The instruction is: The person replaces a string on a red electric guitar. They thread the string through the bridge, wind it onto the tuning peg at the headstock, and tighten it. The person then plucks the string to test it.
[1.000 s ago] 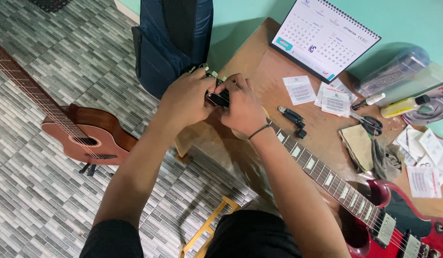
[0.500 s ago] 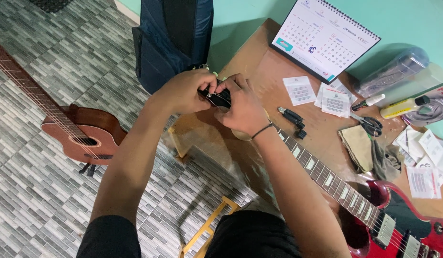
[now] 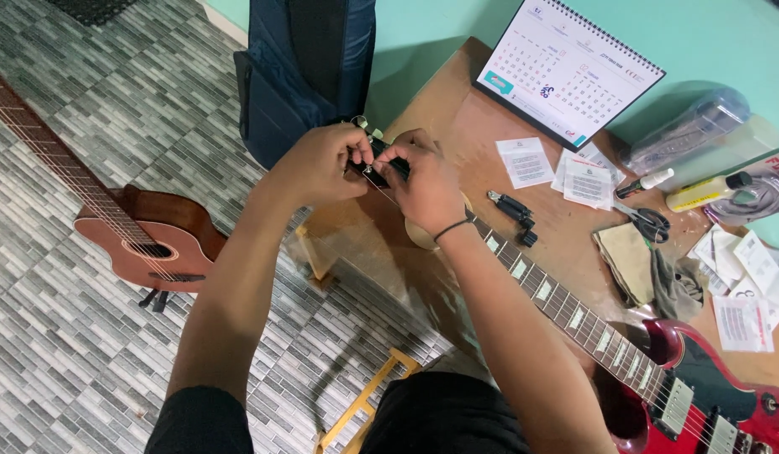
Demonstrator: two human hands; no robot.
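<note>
A red electric guitar (image 3: 700, 395) lies across the brown table (image 3: 457, 126), its neck (image 3: 557, 303) running up-left to the black headstock (image 3: 381, 164). Both hands meet at that headstock. My left hand (image 3: 322, 164) grips its left side, thumb and fingers pinched at a tuning peg. My right hand (image 3: 427, 181), with a dark band on the wrist, covers the headstock's right side, its fingertips pinching close to the left thumb. A thin string runs down from the pinch. Most of the headstock is hidden under the hands.
A black string winder (image 3: 514, 212), scissors (image 3: 650, 223), folded cloths (image 3: 650, 265), paper packets (image 3: 528, 160), small bottles (image 3: 700, 192) and a desk calendar (image 3: 570, 63) sit on the table. A blue gig bag (image 3: 301, 71) leans at the wall. An acoustic guitar (image 3: 146, 240) lies on the tiled floor.
Both hands have shifted slightly up along the headstock. The left fingers have re-pinched at the peg while the right fingertips closed in beside them.
</note>
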